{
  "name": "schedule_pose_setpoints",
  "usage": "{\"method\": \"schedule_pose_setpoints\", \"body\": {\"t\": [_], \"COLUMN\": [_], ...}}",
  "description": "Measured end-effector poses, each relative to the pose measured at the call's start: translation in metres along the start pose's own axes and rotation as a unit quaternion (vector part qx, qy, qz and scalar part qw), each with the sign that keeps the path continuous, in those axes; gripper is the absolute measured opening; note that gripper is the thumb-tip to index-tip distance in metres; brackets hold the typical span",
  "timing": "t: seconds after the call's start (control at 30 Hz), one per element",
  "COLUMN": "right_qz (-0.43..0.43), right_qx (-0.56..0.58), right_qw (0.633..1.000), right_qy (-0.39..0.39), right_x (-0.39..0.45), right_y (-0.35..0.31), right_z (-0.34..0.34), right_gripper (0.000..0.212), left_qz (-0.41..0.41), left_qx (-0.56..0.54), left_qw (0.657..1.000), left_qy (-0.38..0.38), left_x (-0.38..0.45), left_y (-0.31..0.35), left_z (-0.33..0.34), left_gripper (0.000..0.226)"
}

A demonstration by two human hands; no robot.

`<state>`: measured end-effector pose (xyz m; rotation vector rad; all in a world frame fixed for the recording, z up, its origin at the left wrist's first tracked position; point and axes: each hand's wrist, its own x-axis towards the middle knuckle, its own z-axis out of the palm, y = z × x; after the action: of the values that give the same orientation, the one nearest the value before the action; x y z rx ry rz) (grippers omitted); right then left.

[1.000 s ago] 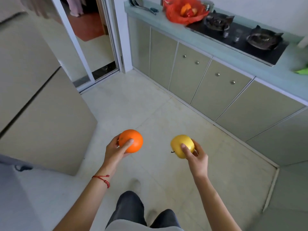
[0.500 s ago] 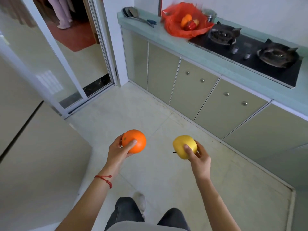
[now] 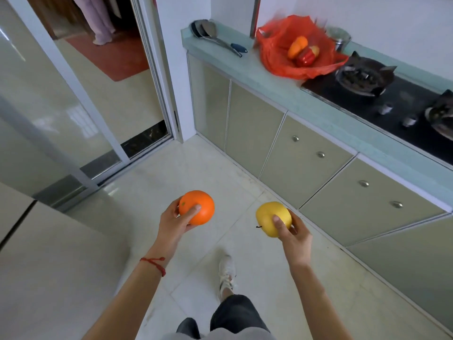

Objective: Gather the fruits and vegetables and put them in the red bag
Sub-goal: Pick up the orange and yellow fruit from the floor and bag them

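Observation:
My left hand (image 3: 171,223) is closed around an orange (image 3: 199,206), held above the tiled floor. My right hand (image 3: 294,231) grips a yellow apple (image 3: 270,217) with a short dark stem, level with the orange. The red bag (image 3: 274,57) lies open on the pale green counter (image 3: 269,79) at the upper right, well ahead of both hands. Inside it I see an orange vegetable (image 3: 297,46), a red pepper (image 3: 305,58) and part of another fruit (image 3: 315,50).
A black gas hob (image 3: 382,94) with two burners sits right of the bag. Metal ladles (image 3: 215,36) lie left of it. Cabinet doors (image 3: 301,155) run below the counter. A sliding glass door (image 3: 73,99) stands at left; a person's legs (image 3: 98,18) show beyond it.
The view has swung and drawn closer to the counter, so the red bag looks larger and nearer. Both hands keep the same hold on the orange and the apple.

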<state>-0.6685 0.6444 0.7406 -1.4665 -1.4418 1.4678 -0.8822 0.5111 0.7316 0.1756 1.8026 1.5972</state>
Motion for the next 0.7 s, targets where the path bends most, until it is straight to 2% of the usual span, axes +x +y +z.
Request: {"method": "schedule_pose_setpoints", "body": {"t": [0.3, 0.4, 0.53, 0.7], "right_qz": [-0.016, -0.012, -0.012, -0.009], "right_qx": [-0.025, -0.03, -0.032, -0.026], "right_qw": [0.999, 0.999, 0.999, 1.0], "right_qy": [-0.018, -0.024, -0.026, -0.011], "right_x": [0.143, 0.174, 0.207, 0.251], "right_y": [-0.078, -0.095, -0.108, -0.124], "right_z": [0.045, 0.061, 0.088, 0.126], "right_gripper": [0.074, 0.065, 0.078, 0.077], "left_qz": [-0.005, -0.012, -0.011, -0.016], "left_qx": [-0.016, -0.016, -0.016, -0.012], "left_qw": [0.999, 0.999, 0.999, 0.999], "left_qy": [0.035, 0.04, 0.036, 0.026], "left_x": [0.119, 0.149, 0.189, 0.256], "left_y": [0.07, 0.085, 0.102, 0.13], "left_z": [0.055, 0.062, 0.068, 0.075], "left_gripper": [0.049, 0.05, 0.052, 0.052]}}
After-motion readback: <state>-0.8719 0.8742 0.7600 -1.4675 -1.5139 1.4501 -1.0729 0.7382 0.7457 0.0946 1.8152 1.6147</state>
